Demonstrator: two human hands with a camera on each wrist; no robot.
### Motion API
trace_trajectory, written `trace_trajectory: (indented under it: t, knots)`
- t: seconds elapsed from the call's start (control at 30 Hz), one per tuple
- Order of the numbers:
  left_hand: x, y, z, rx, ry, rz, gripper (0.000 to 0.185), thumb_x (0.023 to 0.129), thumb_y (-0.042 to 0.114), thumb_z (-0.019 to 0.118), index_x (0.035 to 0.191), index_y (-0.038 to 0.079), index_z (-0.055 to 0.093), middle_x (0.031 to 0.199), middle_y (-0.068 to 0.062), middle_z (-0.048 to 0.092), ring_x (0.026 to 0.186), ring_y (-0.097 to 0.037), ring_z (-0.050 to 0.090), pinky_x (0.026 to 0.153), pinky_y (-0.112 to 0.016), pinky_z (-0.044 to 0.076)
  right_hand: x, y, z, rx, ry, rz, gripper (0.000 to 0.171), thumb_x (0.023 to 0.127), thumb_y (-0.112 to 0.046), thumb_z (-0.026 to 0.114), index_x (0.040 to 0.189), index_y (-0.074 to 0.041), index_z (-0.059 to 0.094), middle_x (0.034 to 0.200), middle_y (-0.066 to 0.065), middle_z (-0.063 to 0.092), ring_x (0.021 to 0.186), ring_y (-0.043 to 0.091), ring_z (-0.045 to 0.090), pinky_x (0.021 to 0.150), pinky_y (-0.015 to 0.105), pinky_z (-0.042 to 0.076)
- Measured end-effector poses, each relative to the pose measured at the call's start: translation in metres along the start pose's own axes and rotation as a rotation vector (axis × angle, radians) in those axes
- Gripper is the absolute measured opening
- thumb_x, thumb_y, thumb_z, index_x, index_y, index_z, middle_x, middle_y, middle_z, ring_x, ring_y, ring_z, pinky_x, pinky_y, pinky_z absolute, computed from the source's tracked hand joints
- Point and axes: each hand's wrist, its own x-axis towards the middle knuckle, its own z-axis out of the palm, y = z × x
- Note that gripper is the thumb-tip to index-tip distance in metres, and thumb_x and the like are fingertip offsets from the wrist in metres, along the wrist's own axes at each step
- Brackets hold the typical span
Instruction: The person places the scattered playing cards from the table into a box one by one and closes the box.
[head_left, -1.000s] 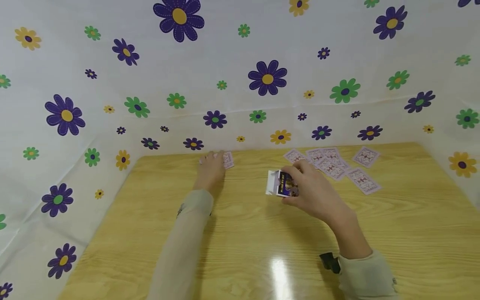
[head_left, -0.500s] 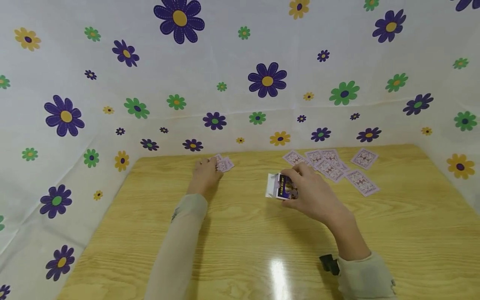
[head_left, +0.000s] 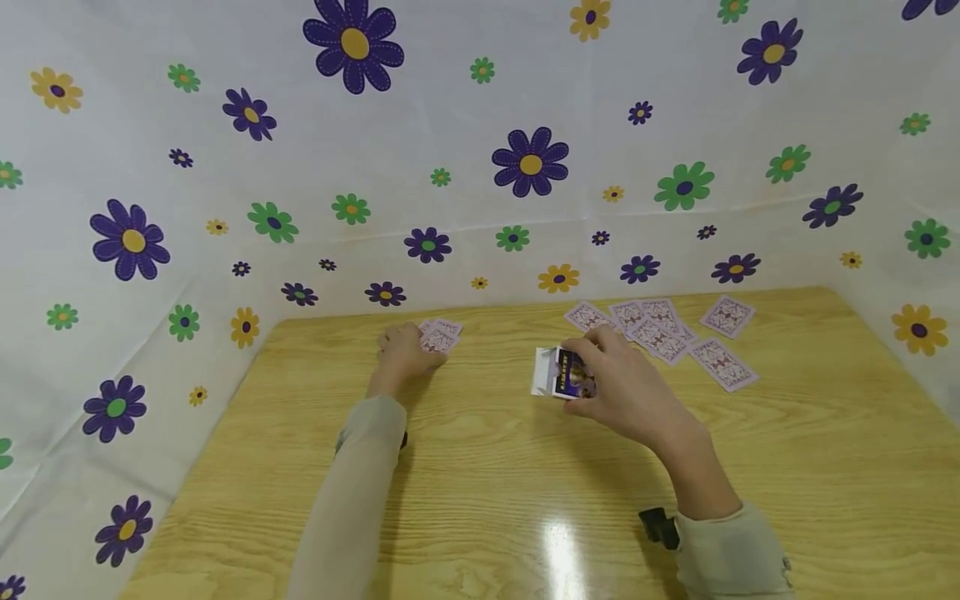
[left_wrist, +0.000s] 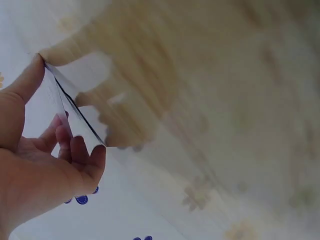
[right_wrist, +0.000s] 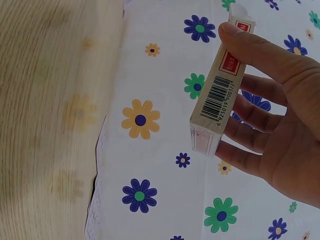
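Left hand (head_left: 403,348) sits at the far left of the worktop (head_left: 525,500), and from my seat I see it pinching a few cards (head_left: 441,335) between thumb and curled fingers; the left wrist view shows that thin stack (left_wrist: 70,107) edge-on, thumb on top and fingers underneath, tilted up off the wood. Right hand (head_left: 626,390) is near the middle of the worktop, fingers wrapped round a card box (head_left: 561,372) whose white flap stands open toward the left. On the right wrist view the box (right_wrist: 220,95) is gripped by its narrow sides, barcode facing the camera, thumb across the top edge.

More loose cards (head_left: 663,333) lie face down in a spread at the far right of the worktop, just beyond the right hand and apart from it.

I judge this to be the gathering stage: cards are being collected and the box is held ready with its mouth open. As I read it, the next move calls for bringing the left hand's stack across to the box mouth, squaring the cards so their edges line up, and sliding them in past the flap. The spread on the right is not yet picked up, so it would need collecting too.
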Motion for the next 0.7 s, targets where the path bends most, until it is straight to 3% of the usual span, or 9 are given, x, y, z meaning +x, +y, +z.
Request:
trace_trajectory:
  t: [0.17,0.27,0.4,0.53,0.7]
  knots:
    - [-0.005,0.005,0.0,-0.085,0.039,0.053,0.052,0.088,0.013,0.071,0.129,-0.001,0.043,0.12,-0.025,0.048,0.11,-0.038,0.045,0.097,-0.05,0.043,0.0,0.0,0.0,0.002,-0.013,0.006,0.073,0.074,-0.026,0.089,0.137,-0.006,0.056,0.125,0.017,0.053,0.102,0.028,0.055,0.087,0.044,0.051]
    - [-0.007,0.009,-0.002,-0.154,0.051,0.116,0.047,0.088,0.0,0.065,0.131,0.001,0.045,0.115,-0.022,0.057,0.098,-0.031,0.056,0.085,-0.04,0.051,0.002,0.0,-0.001,0.003,-0.014,0.004,0.073,0.074,-0.025,0.089,0.136,-0.006,0.056,0.124,0.017,0.053,0.101,0.028,0.055,0.086,0.044,0.051]
    - [-0.016,0.015,-0.006,-0.242,0.087,0.152,0.043,0.089,-0.001,0.063,0.13,0.003,0.051,0.111,-0.02,0.061,0.089,-0.026,0.058,0.071,-0.029,0.049,0.003,0.0,-0.002,0.007,-0.013,-0.005,0.072,0.073,-0.024,0.09,0.135,-0.005,0.056,0.122,0.017,0.054,0.099,0.028,0.056,0.085,0.043,0.052]
    - [-0.04,0.025,-0.01,-0.429,0.125,0.19,0.043,0.089,0.003,0.067,0.13,0.004,0.056,0.111,-0.019,0.062,0.086,-0.024,0.061,0.067,-0.03,0.054,0.002,0.0,-0.001,0.006,-0.026,-0.009,0.072,0.074,-0.024,0.089,0.135,-0.005,0.057,0.122,0.016,0.054,0.098,0.026,0.056,0.084,0.042,0.052]
    - [-0.082,0.047,-0.014,-0.649,0.14,0.349,0.038,0.092,0.009,0.066,0.129,0.006,0.059,0.101,-0.017,0.064,0.07,-0.023,0.061,0.054,-0.03,0.054,0.001,0.0,0.0,0.003,-0.017,-0.014,0.072,0.073,-0.024,0.09,0.134,-0.003,0.056,0.122,0.017,0.054,0.099,0.027,0.057,0.085,0.043,0.052]
